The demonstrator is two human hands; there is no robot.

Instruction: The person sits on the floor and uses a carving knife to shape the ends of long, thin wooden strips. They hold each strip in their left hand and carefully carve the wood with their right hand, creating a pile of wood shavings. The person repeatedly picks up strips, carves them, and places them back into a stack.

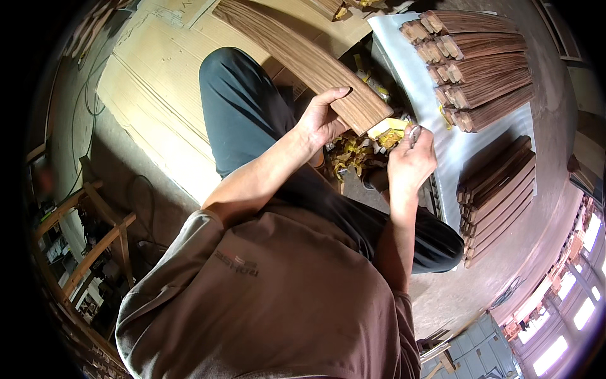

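A long brown wooden board (309, 60) with a dark grain slants from the upper left down to the middle of the view. My left hand (322, 120) grips it near its lower end, thumb on top and fingers beneath. Yellow tape (390, 129) wraps the narrower tip at that end. Right beside the tape, my right hand (411, 158) is closed, pinching a small shiny rounded thing (415, 134) whose kind I cannot make out. Crumpled yellow tape scraps (353, 151) lie in a heap below the board, between my legs.
Stacked wooden pieces with shaped ends (486, 63) lie at the right on a pale sheet (442, 158). Nearer stands a row of curved wooden slats (499, 196). Flattened cardboard (151, 95) covers the floor at left. A wooden frame (95, 234) and cables (88, 107) are farther left.
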